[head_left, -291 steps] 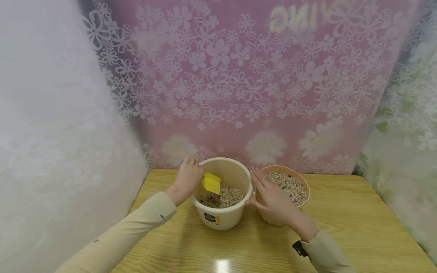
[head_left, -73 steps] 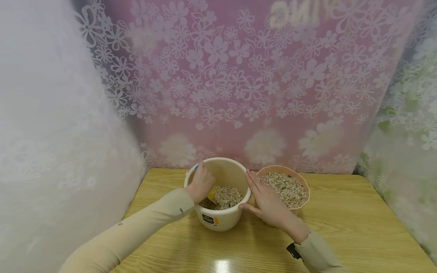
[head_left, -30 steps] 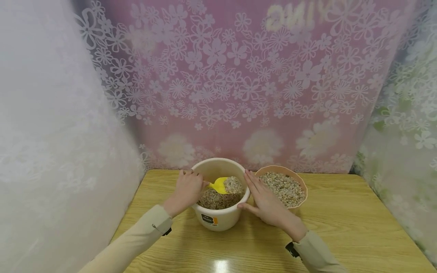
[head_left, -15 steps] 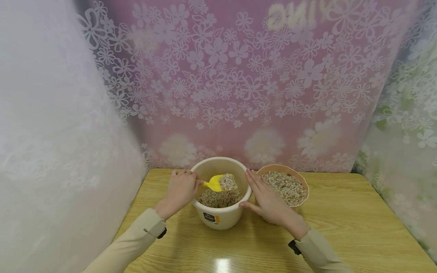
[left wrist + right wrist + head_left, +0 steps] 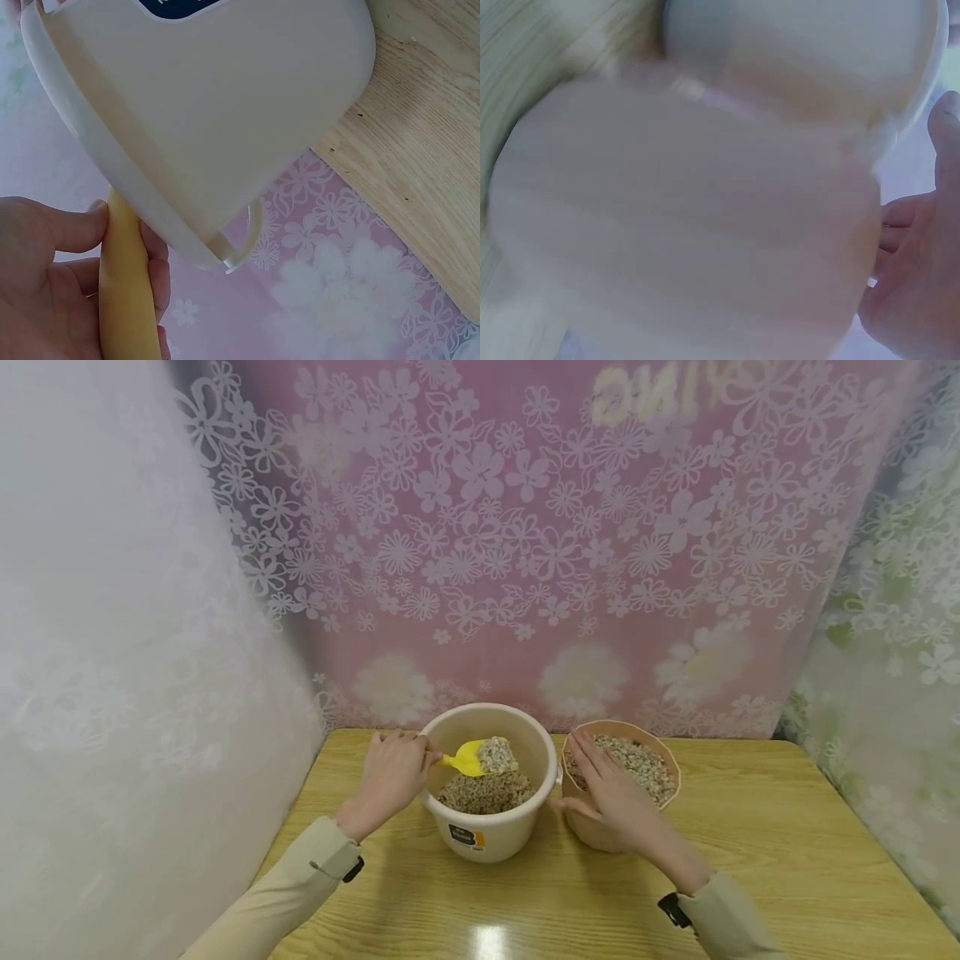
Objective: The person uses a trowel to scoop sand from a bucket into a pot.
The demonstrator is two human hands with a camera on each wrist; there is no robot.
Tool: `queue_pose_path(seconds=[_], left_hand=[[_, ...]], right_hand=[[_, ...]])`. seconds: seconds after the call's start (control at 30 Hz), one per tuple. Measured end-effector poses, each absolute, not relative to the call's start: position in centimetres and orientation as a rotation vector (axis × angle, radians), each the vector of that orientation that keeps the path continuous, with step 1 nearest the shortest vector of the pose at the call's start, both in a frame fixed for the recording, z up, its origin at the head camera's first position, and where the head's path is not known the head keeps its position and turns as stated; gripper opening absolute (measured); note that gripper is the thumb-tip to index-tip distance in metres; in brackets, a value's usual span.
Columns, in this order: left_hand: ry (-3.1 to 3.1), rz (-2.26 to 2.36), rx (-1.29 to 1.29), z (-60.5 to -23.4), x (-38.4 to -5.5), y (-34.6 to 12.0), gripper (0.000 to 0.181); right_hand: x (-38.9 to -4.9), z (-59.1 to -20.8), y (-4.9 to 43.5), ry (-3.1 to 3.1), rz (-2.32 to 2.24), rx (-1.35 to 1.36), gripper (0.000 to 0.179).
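Note:
My left hand grips the handle of a yellow scoop, whose blade carries a heap of pale, speckled grains. It hangs level inside the mouth of a cream bucket, above more brownish grains. Thumb and fingers wrap the yellow handle just outside the bucket's rim in the left wrist view. To the right stands a peach tub filled with similar grains. My right hand, fingers straight, lies over the tub's near-left rim; the right wrist view shows it beside the blurred tub wall.
Bucket and tub stand side by side near the back of a wooden table. A pink floral curtain hangs right behind them. Pale sheeting closes off the left side, and patterned sheeting the right.
The scoop rose from the bucket's grains loaded, then shifted slightly left and up with my left hand. My right hand has left the bucket's rim and moved right to the tub.

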State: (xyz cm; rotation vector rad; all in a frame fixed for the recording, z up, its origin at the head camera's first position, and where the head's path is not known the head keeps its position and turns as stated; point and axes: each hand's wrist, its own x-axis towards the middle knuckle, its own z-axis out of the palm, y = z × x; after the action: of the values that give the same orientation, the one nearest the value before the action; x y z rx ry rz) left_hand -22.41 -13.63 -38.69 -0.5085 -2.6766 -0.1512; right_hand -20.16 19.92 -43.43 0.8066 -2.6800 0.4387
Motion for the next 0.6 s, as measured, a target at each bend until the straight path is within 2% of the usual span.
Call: queue_pose_path(seconds=[0.37,0.6], left_hand=[[-2.68,-0.183,-0.511,-38.6,-22.4,-13.5,0.021],[-2.685,-0.179,-0.498,-38.8,-22.4,-13.6,0.021]], right_hand=[[-19.4,-43.5,28.5,-2.793,0.425,0.565,0.104],[-19.1,-44.1,30.5,-2.9,0.451,0.513,0.099]])
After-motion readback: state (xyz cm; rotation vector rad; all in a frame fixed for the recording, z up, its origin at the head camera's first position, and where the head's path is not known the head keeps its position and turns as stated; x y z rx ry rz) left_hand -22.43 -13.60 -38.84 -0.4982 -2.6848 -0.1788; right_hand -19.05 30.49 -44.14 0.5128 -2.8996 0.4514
